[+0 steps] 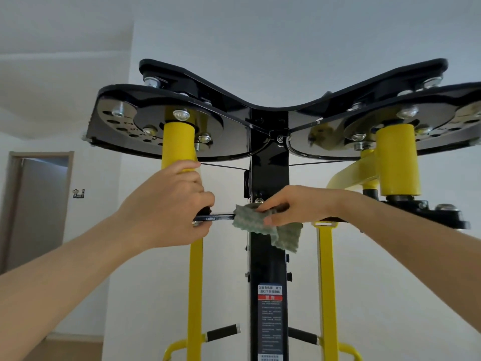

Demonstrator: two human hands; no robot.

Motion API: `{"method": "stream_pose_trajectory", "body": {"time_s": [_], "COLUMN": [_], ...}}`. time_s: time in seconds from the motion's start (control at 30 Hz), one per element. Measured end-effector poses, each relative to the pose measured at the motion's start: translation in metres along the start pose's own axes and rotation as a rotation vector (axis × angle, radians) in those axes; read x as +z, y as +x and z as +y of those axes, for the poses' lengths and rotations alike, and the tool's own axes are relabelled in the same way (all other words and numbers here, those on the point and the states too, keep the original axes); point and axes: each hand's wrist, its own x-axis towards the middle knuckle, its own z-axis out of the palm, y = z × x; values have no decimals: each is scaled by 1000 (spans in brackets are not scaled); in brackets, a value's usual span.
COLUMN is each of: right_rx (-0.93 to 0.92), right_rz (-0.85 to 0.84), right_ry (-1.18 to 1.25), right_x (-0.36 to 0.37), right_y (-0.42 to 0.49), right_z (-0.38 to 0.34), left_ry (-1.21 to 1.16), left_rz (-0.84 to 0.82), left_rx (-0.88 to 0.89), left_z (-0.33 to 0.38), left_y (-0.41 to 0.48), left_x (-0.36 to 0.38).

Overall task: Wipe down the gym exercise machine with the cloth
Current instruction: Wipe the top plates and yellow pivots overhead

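Two hands up on the exercise machine (269, 256), head view. Your left hand (169, 204) is on the left yellow upright (179, 144), fingers curled round it just under the black pulley plate (166, 105), steadying. Your right hand (294, 201) pinches the green cloth (281, 235) between thumb and fingers, right at the centre column, pressed onto the thin flat bar (216, 217) that runs between your hands. The cloth's loose tail hangs down in front of the column.

Watch out: that edge looks narrow, so a hard swipe could slide the cloth off and put bare fingertips on metal. The dangling tail could snag on the bolts or the cable (223, 166) just above. If the upright swings, your left fingers are near its pivot and could get pinched.
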Motion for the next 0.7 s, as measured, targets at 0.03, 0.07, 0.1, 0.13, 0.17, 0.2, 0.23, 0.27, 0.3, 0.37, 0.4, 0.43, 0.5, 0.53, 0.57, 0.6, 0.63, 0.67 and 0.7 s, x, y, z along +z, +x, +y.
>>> {"method": "stream_pose_trajectory", "body": {"time_s": [0.03,0.07,0.1,0.13,0.17,0.2,0.23,0.27,0.3,0.37,0.4,0.43,0.5,0.53,0.57,0.6,0.63,0.67,0.7], "right_rx": [-1,-3,-5,-10,-16,-25,-38,-54,-73,-110,-122,-128,-108,-85,-59,-30,-1,23,40], "right_rz": [-1,-11,-29,-48,-62,-71,-77,-78,-79,-84,-79,-73,-73,-73,-69,-67,-74,-86,-99], "right_ry": [42,110,194,272,333,371,396,407,415,435,439,440,452,446,416,374,345,337,342], "right_x": [-2,-3,-3,-3,-2,0,3,7,12,19,20,20,16,14,11,9,7,6,5], "right_y": [2,5,9,14,19,25,31,38,44,52,53,51,43,40,37,36,36,38,40], "right_z": [1,1,-1,-3,-8,-12,-17,-21,-24,-27,-26,-24,-12,-4,2,8,11,14,15], "left_ry": [-6,-11,-13,-16,-20,-26,-29,-31,-35,-41,-39,-37,-37,-37,-36,-34,-33,-36,-41], "left_rz": [4,9,11,10,10,11,13,13,16,25,24,23,32,37,40,41,40,42,44], "left_rx": [-2,-3,-4,-6,-8,-10,-12,-12,-12,-9,-8,-7,-10,-11,-11,-10,-8,-6,-6], "left_z": [0,0,0,0,0,0,0,0,1,1,1,1,0,0,0,0,0,0,0], "left_y": [0,0,0,0,1,1,0,0,0,-1,-1,-1,0,0,-1,-1,-1,-1,-1], "left_x": [0,0,0,0,0,0,0,0,0,0,1,1,3,3,4,5,5,5,4]}}
